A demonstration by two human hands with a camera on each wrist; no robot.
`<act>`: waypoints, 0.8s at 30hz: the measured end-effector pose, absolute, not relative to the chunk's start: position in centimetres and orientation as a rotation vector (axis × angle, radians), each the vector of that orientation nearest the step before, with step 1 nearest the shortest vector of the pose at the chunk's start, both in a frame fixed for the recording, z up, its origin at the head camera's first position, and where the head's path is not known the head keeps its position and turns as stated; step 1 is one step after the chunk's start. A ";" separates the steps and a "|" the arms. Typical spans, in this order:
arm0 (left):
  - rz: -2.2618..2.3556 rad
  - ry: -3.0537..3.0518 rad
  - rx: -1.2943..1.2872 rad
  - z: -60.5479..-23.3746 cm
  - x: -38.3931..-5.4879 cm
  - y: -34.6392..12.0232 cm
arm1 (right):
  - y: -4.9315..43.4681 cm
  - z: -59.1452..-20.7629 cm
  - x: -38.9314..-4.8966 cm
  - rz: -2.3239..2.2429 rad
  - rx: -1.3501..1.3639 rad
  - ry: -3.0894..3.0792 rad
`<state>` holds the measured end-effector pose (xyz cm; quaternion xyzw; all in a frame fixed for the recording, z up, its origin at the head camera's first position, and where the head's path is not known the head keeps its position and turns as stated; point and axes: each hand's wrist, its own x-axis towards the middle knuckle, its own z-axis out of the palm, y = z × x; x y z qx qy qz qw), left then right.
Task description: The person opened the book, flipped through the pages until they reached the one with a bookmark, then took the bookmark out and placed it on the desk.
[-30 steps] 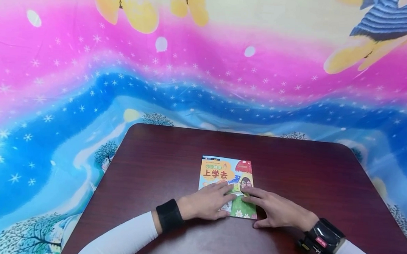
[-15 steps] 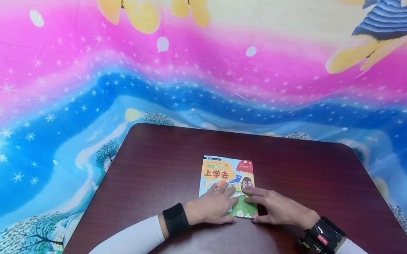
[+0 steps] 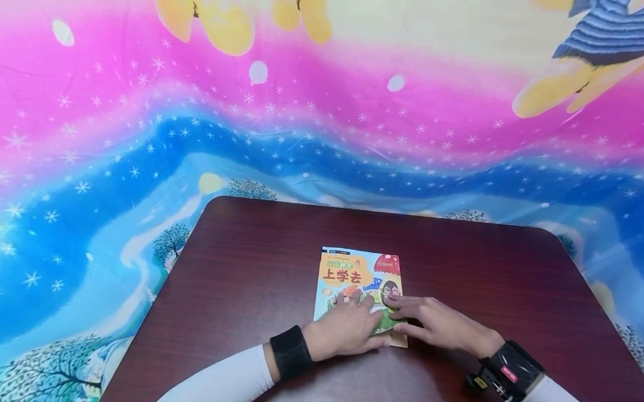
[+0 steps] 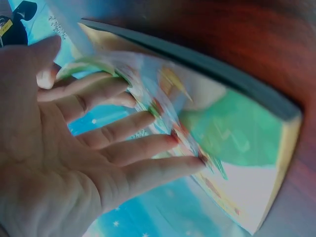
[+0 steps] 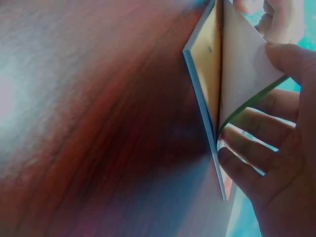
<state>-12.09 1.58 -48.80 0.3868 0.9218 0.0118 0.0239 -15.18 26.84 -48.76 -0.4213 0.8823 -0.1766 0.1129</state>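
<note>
A thin picture book [image 3: 366, 265] lies on the table, its illustrated cover facing up. Across the lower part of that cover rests my left hand [image 3: 343, 331], fingers spread and fairly straight, hiding some of the picture. My right hand [image 3: 443, 326] is at the lower right corner. In the right wrist view, the thumb is under the lifted cover [image 5: 247, 69] and the fingers [image 5: 247, 148] are on its outer side, so the corner is pinched and bent up. A yellowish inner page [image 5: 203, 74] shows beneath. The left wrist view shows the left fingertips touching the curved cover.
The dark red-brown table [image 3: 260, 252] has rounded far corners and extends around the book on all sides. Behind it hangs a colourful printed cloth [image 3: 325, 117]. Black bands [image 3: 291, 351] are on both wrists, over white sleeves.
My left hand has slid slightly right across the cover. At the lower right, my right thumb has raised the cover's corner, baring the page below. The book stays nearly in place.
</note>
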 end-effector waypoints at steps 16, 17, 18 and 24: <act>0.055 2.908 1.085 -48.9 -11.9 2.5 | 26.7 -48.8 -15.4 -0.616 -1.203 2.622; 0.064 2.904 1.081 -48.9 -12.0 2.5 | 26.7 -48.8 -15.3 -0.617 -1.194 2.625; 0.076 2.896 1.074 -48.9 -12.0 2.6 | 26.8 -48.8 -15.3 -0.618 -1.190 2.631; 0.153 2.889 1.049 -48.5 -12.0 2.4 | 27.2 -49.0 -14.8 -0.603 -1.170 2.724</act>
